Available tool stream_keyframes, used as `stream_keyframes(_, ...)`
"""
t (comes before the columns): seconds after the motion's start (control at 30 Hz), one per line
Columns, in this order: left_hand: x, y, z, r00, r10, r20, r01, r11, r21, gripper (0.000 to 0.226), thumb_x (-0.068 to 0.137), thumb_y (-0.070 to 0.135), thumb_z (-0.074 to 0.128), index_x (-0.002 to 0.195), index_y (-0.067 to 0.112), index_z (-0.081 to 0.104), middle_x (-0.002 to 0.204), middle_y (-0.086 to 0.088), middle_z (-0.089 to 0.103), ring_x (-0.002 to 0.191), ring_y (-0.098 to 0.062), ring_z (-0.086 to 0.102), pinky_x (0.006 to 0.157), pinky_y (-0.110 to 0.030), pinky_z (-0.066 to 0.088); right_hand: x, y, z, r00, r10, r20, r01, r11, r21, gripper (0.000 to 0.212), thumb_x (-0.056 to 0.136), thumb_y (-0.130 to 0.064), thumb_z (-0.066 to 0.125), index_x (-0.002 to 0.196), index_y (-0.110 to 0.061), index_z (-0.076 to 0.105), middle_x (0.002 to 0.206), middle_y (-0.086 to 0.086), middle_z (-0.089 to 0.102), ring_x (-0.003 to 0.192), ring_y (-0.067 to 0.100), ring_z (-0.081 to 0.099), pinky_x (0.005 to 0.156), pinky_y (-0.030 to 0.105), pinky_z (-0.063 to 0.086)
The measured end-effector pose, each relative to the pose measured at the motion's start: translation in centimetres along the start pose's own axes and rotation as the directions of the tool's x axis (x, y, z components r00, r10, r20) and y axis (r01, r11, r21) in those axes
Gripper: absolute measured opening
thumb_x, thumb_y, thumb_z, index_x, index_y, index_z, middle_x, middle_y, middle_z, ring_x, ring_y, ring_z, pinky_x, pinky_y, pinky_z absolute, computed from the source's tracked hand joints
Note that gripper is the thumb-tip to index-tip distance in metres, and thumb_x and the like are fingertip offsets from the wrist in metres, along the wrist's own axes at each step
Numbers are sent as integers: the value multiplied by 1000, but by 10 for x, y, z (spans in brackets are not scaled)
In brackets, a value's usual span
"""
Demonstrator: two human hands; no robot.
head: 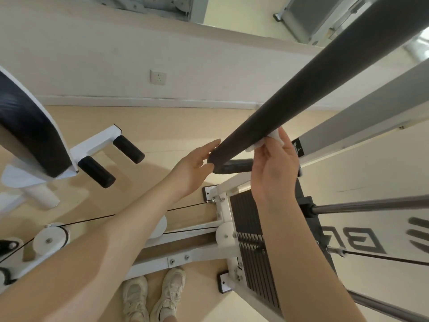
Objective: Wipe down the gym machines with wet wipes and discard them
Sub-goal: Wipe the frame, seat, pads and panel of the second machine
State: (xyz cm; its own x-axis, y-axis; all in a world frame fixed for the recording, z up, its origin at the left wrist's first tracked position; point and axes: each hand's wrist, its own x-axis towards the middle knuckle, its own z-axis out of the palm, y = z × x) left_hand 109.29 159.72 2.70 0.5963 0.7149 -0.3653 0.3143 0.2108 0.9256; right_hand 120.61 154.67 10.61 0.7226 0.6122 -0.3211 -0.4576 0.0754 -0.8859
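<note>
Up close, a long dark padded bar (308, 89) runs from the upper right down to the middle of the view, and both hands meet at its lower end. The right hand (274, 168) presses a white wet wipe (267, 141) against the underside of the bar, its fingers curled round the wipe and pinching it to the padding. The left hand (195, 168) has its fingers nearly straight, fingertips touching the rounded end of the bar, holding nothing.

Just behind the bar end lies a short black roller (236, 166). Below the hands sits the weight stack (253, 242) in a white frame (222, 205), with 2 chrome rods (371, 203) coming off it to the right. A black cable (92, 220) runs left from the frame to a white pulley (51, 238). At far left is a black seat pad (25, 129) with 2 black foam grips (111, 161) on a white bracket beside it. A pair of pale sneakers (153, 296) stands on the tan floor (162, 126) at the bottom, and a wall socket (158, 77) is set in the white wall (92, 54) above.
</note>
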Motion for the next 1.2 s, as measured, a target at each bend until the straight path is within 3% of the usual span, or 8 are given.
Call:
stream_keyframes(0.2,-2,-8,5,1000,2,2,-2,1000,-8,67,92,-5,31,143,39,27,144,16,33,131,-6,31,99,-16,23,3,58,-17,999,-16,-28,-5,781,-624,21,95,-17,52,105,-19,70,81,-8,68,84,9,62,76,18,49)
stream_keyframes(0.4,2,-23,0,999,-48,-20,45,989,-143,70,86,-14,27,143,27,33,145,9,38,136,-6,30,105,-19,21,-2,76,-28,979,179,-94,-188,636,-749,16,95,-24,53,100,-24,67,87,-5,66,86,13,59,73,21,47)
stream_keyframes(0.5,-1,-30,-7,995,-69,-66,54,976,-212,69,86,-15,28,144,24,28,145,3,38,135,-8,32,105,-21,24,-25,54,-24,998,54,-33,-60,649,-758,16,94,-23,55,83,-34,61,79,-7,62,79,9,56,68,18,44)
stream_keyframes(0.6,-5,-38,-17,992,-80,-103,56,974,-220,67,87,-13,31,145,21,26,145,-1,39,136,-12,33,107,-26,27,-41,40,-19,888,-194,417,460,412,-787,19,89,-10,61,100,-25,66,93,-14,66,86,-5,58,76,9,48)
stream_keyframes(0.7,-9,-41,-28,989,-92,-113,66,974,-217,67,87,-12,31,145,22,26,144,0,40,135,-10,34,103,-24,29,-20,46,-7,512,-199,835,801,-239,-548,43,70,5,75,112,1,65,114,14,65,107,25,60,95,30,42)
stream_keyframes(0.83,-12,-53,-36,989,-93,-119,64,973,-224,69,86,-12,32,145,23,25,143,1,41,134,-9,34,107,-26,29,5,69,13,555,425,715,684,-723,-101,40,90,-5,55,129,3,49,132,17,51,128,32,39,108,38,33)
stream_keyframes(0.97,-16,-68,-35,987,-103,-126,72,971,-228,67,87,-10,33,145,23,25,141,2,42,133,-9,34,110,-28,28,19,96,5,595,605,529,516,-792,326,30,94,-19,52,118,-2,55,123,15,57,121,32,45,108,40,27)
stream_keyframes(1.2,-30,-77,-31,986,-108,-126,76,968,-239,61,89,-7,34,143,24,31,138,5,45,131,-9,38,109,-38,34,25,90,5,513,748,422,520,-662,540,32,92,-19,55,121,-4,55,129,15,54,125,33,42,110,42,25)
